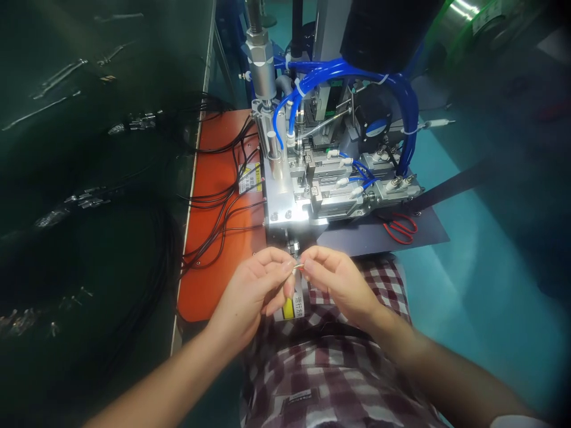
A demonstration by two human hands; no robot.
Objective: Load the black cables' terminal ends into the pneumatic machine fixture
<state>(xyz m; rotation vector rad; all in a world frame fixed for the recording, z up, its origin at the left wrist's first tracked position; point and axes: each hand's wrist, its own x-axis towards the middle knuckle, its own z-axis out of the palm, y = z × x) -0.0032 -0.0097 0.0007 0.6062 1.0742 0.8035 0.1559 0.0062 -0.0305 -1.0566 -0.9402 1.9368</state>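
My left hand (263, 279) and my right hand (332, 273) meet fingertip to fingertip in front of the machine (289, 208). Between them runs a thin wire (298, 266), pale on the left with a bit of red at its right end. The left thumb and forefinger pinch one side of it, and the right thumb and forefinger close on the other. The fingers hide most of the wire. Just below the hands is a label with a yellow patch (289, 308).
Black cables (223, 208) cross the orange board (214, 285) on the left. Bundles of metal-ended leads (89, 199) lie on the dark table. Blue air hoses (357, 68) arch above the machine. Red-handled scissors or pliers (401, 229) rest on the dark plate (357, 235) at right.
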